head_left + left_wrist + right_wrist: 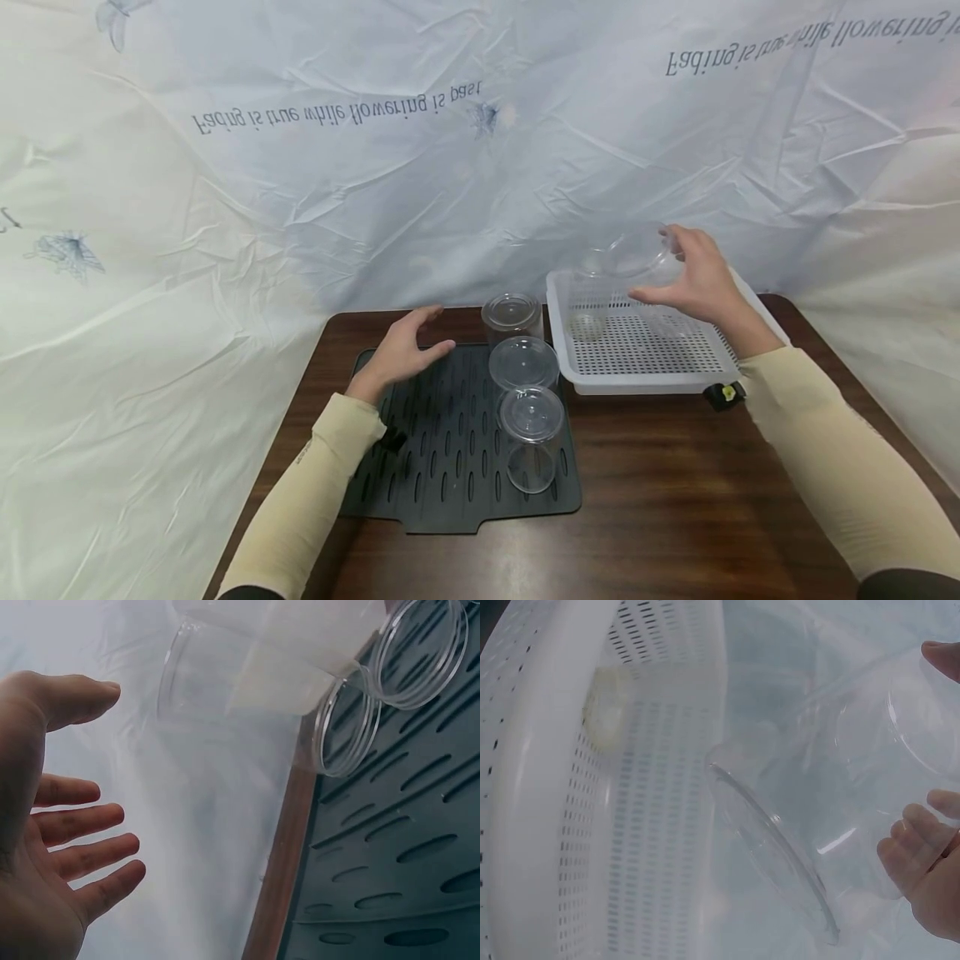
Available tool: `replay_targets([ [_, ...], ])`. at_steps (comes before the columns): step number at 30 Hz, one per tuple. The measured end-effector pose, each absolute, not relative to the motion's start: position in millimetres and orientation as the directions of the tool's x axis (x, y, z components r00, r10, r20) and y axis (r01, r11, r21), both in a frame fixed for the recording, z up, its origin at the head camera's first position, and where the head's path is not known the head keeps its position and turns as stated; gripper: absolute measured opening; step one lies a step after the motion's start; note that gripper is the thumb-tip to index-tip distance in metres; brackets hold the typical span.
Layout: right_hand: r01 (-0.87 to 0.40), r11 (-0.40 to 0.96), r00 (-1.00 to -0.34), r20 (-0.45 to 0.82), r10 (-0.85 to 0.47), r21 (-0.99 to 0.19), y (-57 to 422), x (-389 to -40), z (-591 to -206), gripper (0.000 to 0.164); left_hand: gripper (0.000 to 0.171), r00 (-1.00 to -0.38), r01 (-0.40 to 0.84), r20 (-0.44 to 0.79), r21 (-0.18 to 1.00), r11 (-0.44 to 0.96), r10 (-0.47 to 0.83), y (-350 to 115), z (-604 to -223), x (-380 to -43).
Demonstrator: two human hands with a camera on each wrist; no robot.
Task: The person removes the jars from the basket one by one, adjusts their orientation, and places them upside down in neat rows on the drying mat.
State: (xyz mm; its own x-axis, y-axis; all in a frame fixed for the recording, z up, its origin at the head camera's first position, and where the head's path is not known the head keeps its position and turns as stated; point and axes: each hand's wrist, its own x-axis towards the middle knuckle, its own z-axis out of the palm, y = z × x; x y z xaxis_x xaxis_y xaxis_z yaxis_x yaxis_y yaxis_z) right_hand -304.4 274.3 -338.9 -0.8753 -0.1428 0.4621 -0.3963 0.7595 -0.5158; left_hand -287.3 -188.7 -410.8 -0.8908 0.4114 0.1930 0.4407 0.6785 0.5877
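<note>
My right hand [697,279] grips a clear plastic jar [636,254] above the white basket [566,333]. In the right wrist view, thumb and fingers [915,844] are on either side of the tilted jar [847,780], near its base. Another clear jar [588,304] stands in the basket's left part. My left hand [401,348] is over the dark drying mat [442,450], thumb and fingers spread, holding nothing. Along the mat's right side are a back jar [512,312], a middle jar [523,362] and a front jar [531,417], their round ends facing up.
The brown wooden table [645,500] carries the mat on the left and the basket at the back right. A pale printed sheet [420,183] hangs close behind the table and along its sides. The jars on the mat stand close to the basket's left wall.
</note>
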Motion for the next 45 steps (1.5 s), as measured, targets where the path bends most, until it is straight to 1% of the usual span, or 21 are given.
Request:
replay_targets([
  [3, -0.426, 0.749, -0.860, 0.485, -0.160, -0.508, 269, -303, -335, 0.089, 0.075, -0.888, 0.446, 0.203, 0.593, 0.671, 0.412, -187, -406, -287],
  [8, -0.448, 0.738, -0.853, 0.488, -0.184, -0.505, 260, -300, -328, 0.092, 0.075, -0.887, 0.450, 0.212, 0.592, 0.669, 0.409, -183, -400, -288],
  [17, -0.514, 0.736, -0.810, 0.532, -0.247, -0.441, 240, -296, -315, 0.098, 0.075, -0.871, 0.483, 0.248, 0.595, 0.643, 0.425, -171, -385, -288],
  [22, -0.534, 0.725, -0.797, 0.544, -0.260, -0.435, 229, -296, -310, 0.103, 0.076, -0.861, 0.501, 0.268, 0.594, 0.629, 0.433, -166, -377, -287],
  [37, -0.537, 0.700, -0.819, 0.488, -0.301, -0.470, 202, -295, -296, 0.107, 0.074, -0.828, 0.553, 0.323, 0.602, 0.576, 0.458, -151, -356, -286],
  [45, -0.555, 0.722, -0.808, 0.476, -0.348, -0.414, 187, -294, -294, 0.110, 0.076, -0.825, 0.553, 0.314, 0.617, 0.560, 0.470, -147, -350, -289],
])
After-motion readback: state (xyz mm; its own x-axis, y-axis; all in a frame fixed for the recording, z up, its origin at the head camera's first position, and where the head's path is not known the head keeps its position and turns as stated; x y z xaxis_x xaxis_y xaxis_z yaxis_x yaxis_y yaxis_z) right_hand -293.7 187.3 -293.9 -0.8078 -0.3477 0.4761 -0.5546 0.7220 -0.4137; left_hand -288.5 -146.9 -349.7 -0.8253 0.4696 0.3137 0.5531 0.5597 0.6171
